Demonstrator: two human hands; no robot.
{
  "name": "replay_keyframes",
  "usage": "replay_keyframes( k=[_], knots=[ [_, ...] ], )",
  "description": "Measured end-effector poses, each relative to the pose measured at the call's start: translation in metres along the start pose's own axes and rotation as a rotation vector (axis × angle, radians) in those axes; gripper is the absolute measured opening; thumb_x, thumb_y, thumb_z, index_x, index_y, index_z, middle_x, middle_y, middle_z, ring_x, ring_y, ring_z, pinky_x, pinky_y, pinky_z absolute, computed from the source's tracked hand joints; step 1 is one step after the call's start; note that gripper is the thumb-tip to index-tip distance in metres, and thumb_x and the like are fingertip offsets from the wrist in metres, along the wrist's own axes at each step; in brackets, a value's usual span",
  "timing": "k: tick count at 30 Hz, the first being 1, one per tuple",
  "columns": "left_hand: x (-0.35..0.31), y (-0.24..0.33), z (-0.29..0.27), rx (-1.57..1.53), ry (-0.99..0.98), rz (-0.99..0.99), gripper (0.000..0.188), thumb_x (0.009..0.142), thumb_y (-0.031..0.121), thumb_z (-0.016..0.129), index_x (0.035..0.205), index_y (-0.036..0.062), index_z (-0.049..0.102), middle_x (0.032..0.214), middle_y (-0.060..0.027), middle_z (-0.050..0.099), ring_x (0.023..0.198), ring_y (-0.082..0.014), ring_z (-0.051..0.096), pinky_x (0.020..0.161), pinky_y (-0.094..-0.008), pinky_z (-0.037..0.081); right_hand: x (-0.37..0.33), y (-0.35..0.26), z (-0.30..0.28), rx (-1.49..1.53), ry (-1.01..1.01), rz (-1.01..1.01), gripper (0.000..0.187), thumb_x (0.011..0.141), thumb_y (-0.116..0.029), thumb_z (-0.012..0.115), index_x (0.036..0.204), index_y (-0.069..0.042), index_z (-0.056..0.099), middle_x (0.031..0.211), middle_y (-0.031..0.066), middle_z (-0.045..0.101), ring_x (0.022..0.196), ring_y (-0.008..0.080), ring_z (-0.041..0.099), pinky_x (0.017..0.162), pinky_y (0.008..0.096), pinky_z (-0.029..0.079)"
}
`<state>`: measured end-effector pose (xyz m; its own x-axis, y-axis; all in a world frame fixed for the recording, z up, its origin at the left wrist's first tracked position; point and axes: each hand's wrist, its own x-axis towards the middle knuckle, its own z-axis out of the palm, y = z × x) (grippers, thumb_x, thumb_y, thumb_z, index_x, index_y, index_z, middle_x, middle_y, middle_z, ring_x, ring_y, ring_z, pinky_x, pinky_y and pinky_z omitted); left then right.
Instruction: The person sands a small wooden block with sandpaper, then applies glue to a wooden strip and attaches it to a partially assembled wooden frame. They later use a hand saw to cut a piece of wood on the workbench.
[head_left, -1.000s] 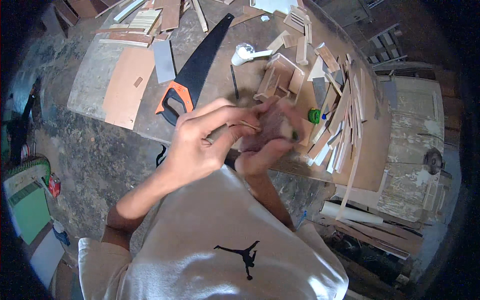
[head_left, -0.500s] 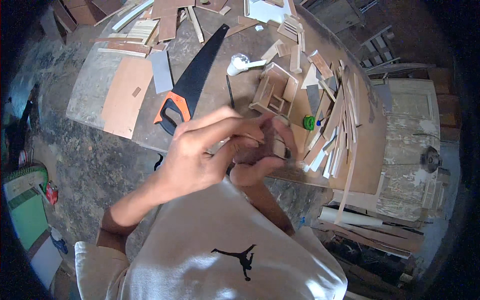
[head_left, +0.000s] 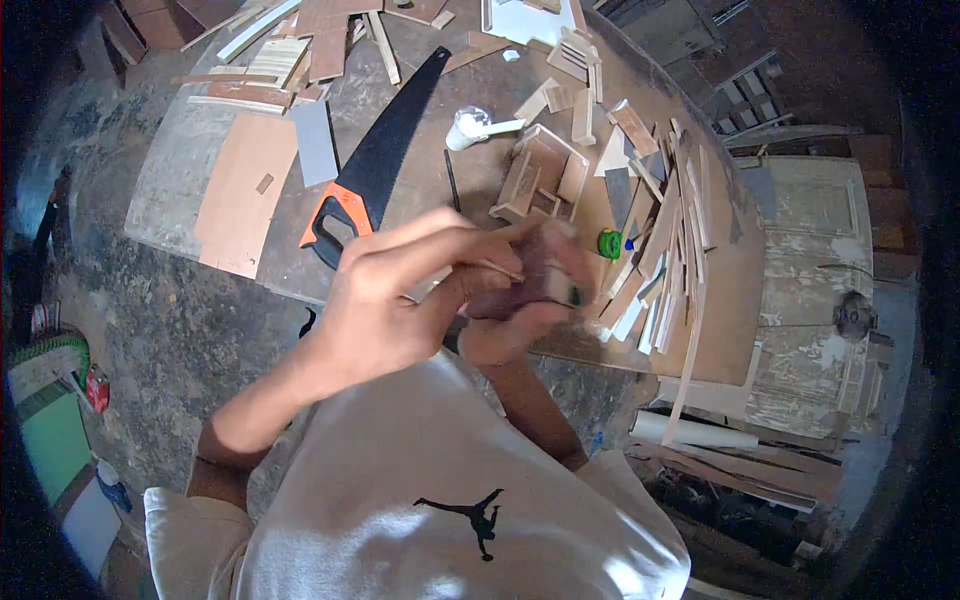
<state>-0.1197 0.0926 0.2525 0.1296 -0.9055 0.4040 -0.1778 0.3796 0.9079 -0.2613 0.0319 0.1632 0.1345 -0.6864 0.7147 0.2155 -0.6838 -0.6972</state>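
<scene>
Both of my hands are together above the near edge of the table, in front of my shirt. My left hand (head_left: 385, 295) is closed in a pinch on a thin brown piece (head_left: 507, 271), of which little more than an edge shows. Right against it, my right hand (head_left: 515, 335) is cupped and curled around something small with a pale part and a dark end. Motion smears that hand, and the fingers cover most of what it holds. Just beyond the hands stands a small wooden model (head_left: 543, 175) with upright walls.
A handsaw (head_left: 375, 165) with an orange and black handle lies left of a white tub (head_left: 468, 128) and a dark thin stick (head_left: 452, 180). To the right are a green cap-like thing (head_left: 609, 243) and a heap of wood strips (head_left: 665, 255). A plywood sheet (head_left: 245, 195) lies at left.
The table and its things have shifted slightly left and up in the view. My hands stay together in nearly the same place, and the right one is blurred by motion.
</scene>
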Motion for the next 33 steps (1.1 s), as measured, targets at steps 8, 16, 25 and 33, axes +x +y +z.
replay_keyframes(
  k=[8,16,25,33],
  knots=[
    [-0.003,-0.006,0.008,0.024,0.031,0.01,0.017,0.075,-0.009,0.07,0.091,-0.002,0.071,0.087,-0.0098,0.068,0.08,-0.0196,0.068,0.069,-0.0308,0.054,0.019,-0.028,0.028,0.212,0.144,0.026,0.061,0.101,-0.054,0.04,0.132,-0.002,0.034,0.119,0.0136,0.048,0.103,0.0224,0.052,0.096,0.0399,0.046],
    [0.001,-0.004,0.005,0.007,-0.009,0.039,0.02,0.076,-0.011,0.067,0.093,-0.0017,0.069,0.091,-0.0108,0.068,0.082,-0.0224,0.068,0.071,-0.0322,0.053,0.005,-0.019,0.005,0.209,0.104,0.096,0.053,0.101,-0.048,0.043,0.135,-0.008,0.036,0.117,0.0177,0.054,0.1,0.0234,0.058,0.086,0.0371,0.052],
    [-0.002,-0.005,-0.003,0.022,-0.028,0.045,0.022,0.076,-0.012,0.063,0.096,-0.0027,0.069,0.091,-0.0126,0.068,0.08,-0.0229,0.068,0.069,-0.0317,0.053,0.013,-0.013,0.017,0.185,0.077,-0.123,0.055,0.103,-0.046,0.043,0.134,-0.001,0.038,0.119,0.0157,0.054,0.108,0.0218,0.057,0.093,0.0339,0.05],
    [0.001,0.002,-0.004,0.007,-0.031,0.058,0.02,0.076,-0.013,0.064,0.094,-0.0031,0.068,0.09,-0.0122,0.066,0.081,-0.0235,0.068,0.069,-0.0331,0.054,-0.007,-0.014,0.012,0.29,0.21,0.138,0.056,0.1,-0.052,0.047,0.127,-0.003,0.045,0.111,0.0113,0.057,0.099,0.018,0.059,0.088,0.0291,0.05]
  ],
)
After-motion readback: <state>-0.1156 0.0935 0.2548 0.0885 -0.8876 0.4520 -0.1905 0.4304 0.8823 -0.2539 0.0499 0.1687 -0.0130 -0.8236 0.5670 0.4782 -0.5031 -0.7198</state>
